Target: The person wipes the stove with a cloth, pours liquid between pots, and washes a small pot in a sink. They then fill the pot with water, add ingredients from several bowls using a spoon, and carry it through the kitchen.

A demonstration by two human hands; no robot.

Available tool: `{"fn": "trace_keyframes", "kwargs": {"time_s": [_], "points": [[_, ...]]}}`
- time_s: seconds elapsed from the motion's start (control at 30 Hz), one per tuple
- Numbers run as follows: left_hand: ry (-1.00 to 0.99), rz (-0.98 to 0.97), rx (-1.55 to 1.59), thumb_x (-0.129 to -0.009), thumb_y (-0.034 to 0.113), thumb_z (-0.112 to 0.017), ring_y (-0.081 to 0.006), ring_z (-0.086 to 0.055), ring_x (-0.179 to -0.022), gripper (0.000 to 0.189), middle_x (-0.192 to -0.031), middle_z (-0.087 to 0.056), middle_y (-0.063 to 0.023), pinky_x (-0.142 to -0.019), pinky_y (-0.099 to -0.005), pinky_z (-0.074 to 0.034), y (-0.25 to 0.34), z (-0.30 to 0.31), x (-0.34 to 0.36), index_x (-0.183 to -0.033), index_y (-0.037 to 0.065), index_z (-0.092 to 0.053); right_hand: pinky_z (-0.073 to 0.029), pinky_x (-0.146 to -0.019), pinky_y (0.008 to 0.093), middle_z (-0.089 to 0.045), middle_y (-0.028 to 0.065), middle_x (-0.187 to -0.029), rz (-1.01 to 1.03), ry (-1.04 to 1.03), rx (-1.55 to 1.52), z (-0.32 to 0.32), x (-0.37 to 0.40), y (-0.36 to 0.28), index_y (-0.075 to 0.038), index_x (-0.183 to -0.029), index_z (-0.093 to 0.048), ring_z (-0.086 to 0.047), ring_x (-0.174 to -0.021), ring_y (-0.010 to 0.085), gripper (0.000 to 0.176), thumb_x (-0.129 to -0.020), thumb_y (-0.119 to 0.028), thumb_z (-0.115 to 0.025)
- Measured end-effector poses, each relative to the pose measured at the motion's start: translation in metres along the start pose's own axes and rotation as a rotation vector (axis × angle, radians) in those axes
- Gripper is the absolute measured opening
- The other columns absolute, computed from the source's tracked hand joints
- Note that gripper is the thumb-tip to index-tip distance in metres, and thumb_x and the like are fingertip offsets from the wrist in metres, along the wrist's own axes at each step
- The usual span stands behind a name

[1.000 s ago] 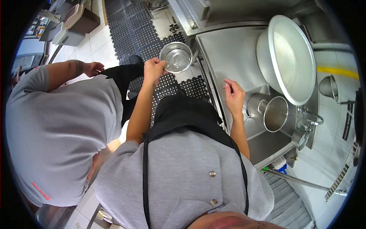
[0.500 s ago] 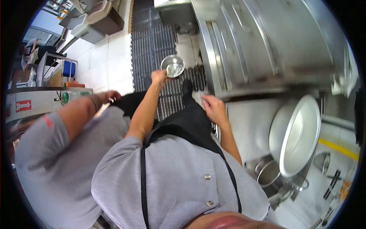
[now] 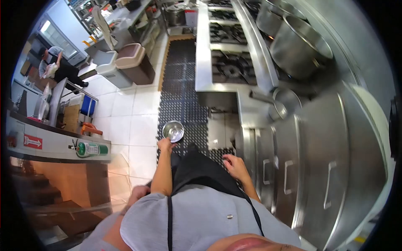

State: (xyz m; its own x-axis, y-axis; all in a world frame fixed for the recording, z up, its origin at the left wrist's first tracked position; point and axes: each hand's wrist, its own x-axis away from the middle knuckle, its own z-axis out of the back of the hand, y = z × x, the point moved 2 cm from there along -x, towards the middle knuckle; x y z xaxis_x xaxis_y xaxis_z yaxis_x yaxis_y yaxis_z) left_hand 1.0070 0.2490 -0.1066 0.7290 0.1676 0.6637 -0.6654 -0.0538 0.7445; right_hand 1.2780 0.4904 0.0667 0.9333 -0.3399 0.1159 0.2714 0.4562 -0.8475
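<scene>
My left hand is closed on the near rim of a small shiny metal bowl, held out in front of me above the black floor mat. The bowl's inside faces up and gleams with reflections. By my right hip, my right hand hangs with its fingers loosely curled in and nothing showing in them. Its nearest neighbour is the steel front with handles along my right side. A black apron covers my lap and legs.
Ahead on the right stands a stove, with large pots behind it. Lidded bins line the left. A fire extinguisher is on the left counter. Another person's hand is close at my left; one more person stands far left.
My view has swung up and forward, bringing the stove and pots into sight. The person beside me has dropped back behind my left shoulder. The bowl stays in my left hand.
</scene>
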Motion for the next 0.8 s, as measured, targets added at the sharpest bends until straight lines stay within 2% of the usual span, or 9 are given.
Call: {"fn": "trace_keyframes", "kwargs": {"time_s": [0.07, 0.1, 0.17, 0.3, 0.4, 0.5, 0.63, 0.7, 0.8], "points": [[0.04, -0.046, -0.001, -0.072, -0.003, -0.054, -0.0228, -0.056, -0.057, 0.009, -0.072, -0.053, -0.0134, -0.047, -0.0406, -0.054, 0.026, 0.005, -0.018, -0.078, -0.003, -0.047, -0.047, -0.064, 0.0376, -0.062, 0.016, -0.077, -0.174, -0.023, -0.044, -0.001, -0.034, 0.0, -0.001, -0.099, -0.061, -0.061, -0.071, 0.0312, 0.025, -0.079, -0.016, -0.056], [0.057, -0.049, 0.021, -0.073, -0.003, -0.053, -0.0225, -0.058, -0.054, 0.006, -0.07, -0.055, -0.0131, -0.047, -0.0386, -0.055, 0.037, 0.008, -0.028, -0.078, -0.004, -0.049, -0.047, -0.064, 0.0376, -0.062, 0.016, -0.077, -0.162, -0.023, -0.043, -0.004, -0.053, 0.004, -0.001, -0.099, -0.061, -0.061, -0.071, 0.0312, 0.025, -0.079, -0.016, -0.056], [0.011, -0.052, 0.007, -0.074, -0.001, -0.052, -0.0232, -0.061, -0.057, 0.006, -0.072, -0.058, -0.0141, -0.047, -0.0367, -0.055, 0.056, 0.02, -0.054, -0.078, -0.005, -0.052, -0.048, -0.063, 0.0322, -0.063, 0.0156, -0.075, -0.158, -0.069, 0.077, -0.016, -0.096, 0.015, -0.001, -0.1, -0.06, -0.062, -0.067, 0.023, 0.024, -0.08, -0.014, -0.058], [0.036, -0.096, -0.006, -0.074, 0.0, -0.051, -0.0251, -0.062, -0.058, 0.007, -0.071, -0.056, -0.0136, -0.046, -0.0356, -0.056, 0.1, 0.037, -0.105, -0.069, -0.005, -0.05, -0.048, -0.063, 0.034, -0.063, 0.0148, -0.072, -0.271, -0.053, -0.089, -0.036, -0.197, -0.003, -0.002, -0.096, -0.062, -0.062, -0.066, 0.0236, 0.022, -0.08, -0.017, -0.059], [0.046, -0.034, 0.011, -0.072, -0.004, -0.052, -0.0251, -0.061, -0.058, 0.011, -0.071, -0.056, -0.0147, -0.047, -0.0376, -0.057, 0.142, 0.04, -0.128, -0.062, -0.003, -0.047, -0.047, -0.06, 0.0347, -0.063, 0.0138, -0.071, -0.149, -0.078, 0.055, -0.05, -0.283, -0.019, -0.002, -0.087, -0.063, -0.061, -0.064, 0.0236, 0.017, -0.079, -0.017, -0.059], [0.067, -0.012, -0.021, -0.072, -0.004, -0.051, -0.0277, -0.063, -0.064, 0.005, -0.073, -0.055, -0.0156, -0.057, -0.0431, -0.059, 0.185, 0.037, -0.153, -0.069, -0.004, -0.047, -0.045, -0.058, 0.0346, -0.062, 0.0136, -0.07, -0.033, -0.079, 0.035, -0.062, -0.368, -0.039, -0.001, -0.08, -0.062, -0.059, -0.061, 0.023, 0.016, -0.079, -0.017, -0.059], [0.103, -0.019, 0.069, -0.074, 0.0, -0.053, -0.0273, -0.061, -0.063, 0.01, -0.071, -0.053, -0.0152, -0.06, -0.0449, -0.059, 0.218, 0.032, -0.198, -0.069, -0.005, -0.046, -0.045, -0.057, 0.0346, -0.06, 0.0153, -0.067, -0.026, -0.05, 0.043, -0.068, -0.465, -0.066, -0.001, -0.079, -0.061, -0.058, -0.06, 0.0237, 0.016, -0.079, -0.018, -0.059], [0.132, -0.007, 0.125, -0.074, 0.0, -0.054, -0.028, -0.06, -0.064, 0.012, -0.071, -0.053, -0.0163, -0.062, -0.046, -0.059, 0.242, 0.022, -0.219, -0.069, -0.006, -0.046, -0.047, -0.065, 0.04, -0.062, 0.0181, -0.075, -0.075, -0.158, 0.071, -0.072, -0.515, -0.075, -0.002, -0.081, -0.062, -0.06, -0.072, 0.0346, 0.016, -0.077, -0.017, -0.058], [0.128, 0.011, 0.126, -0.072, 0.002, -0.056, -0.0284, -0.06, -0.066, 0.013, -0.072, -0.053, -0.0162, -0.06, -0.0437, -0.058, 0.256, 0.028, -0.261, -0.069, -0.006, -0.046, -0.047, -0.065, 0.0413, -0.062, 0.018, -0.074, -0.045, -0.23, 0.062, -0.079, -0.589, -0.097, -0.002, -0.081, -0.062, -0.061, -0.071, 0.0346, 0.016, -0.077, -0.017, -0.057]]}}
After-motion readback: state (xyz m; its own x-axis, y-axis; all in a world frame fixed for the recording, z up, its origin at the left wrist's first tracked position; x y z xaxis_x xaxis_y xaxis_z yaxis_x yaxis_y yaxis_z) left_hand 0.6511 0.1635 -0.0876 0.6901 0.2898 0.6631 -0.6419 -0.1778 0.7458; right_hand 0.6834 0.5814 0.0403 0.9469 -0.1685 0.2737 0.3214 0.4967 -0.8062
